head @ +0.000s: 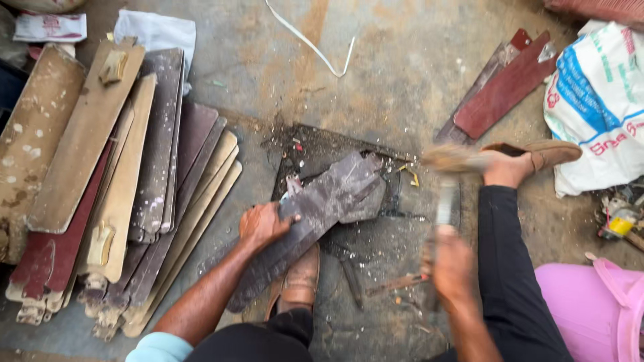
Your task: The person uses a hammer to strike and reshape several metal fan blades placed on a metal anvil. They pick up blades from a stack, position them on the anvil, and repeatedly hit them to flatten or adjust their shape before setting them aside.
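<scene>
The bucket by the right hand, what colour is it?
The bucket is pink, seen in the head view.

floor (402,60) up top is open, but the blade stack (127,181) blocks left and the sack (597,100) crowds right
</scene>
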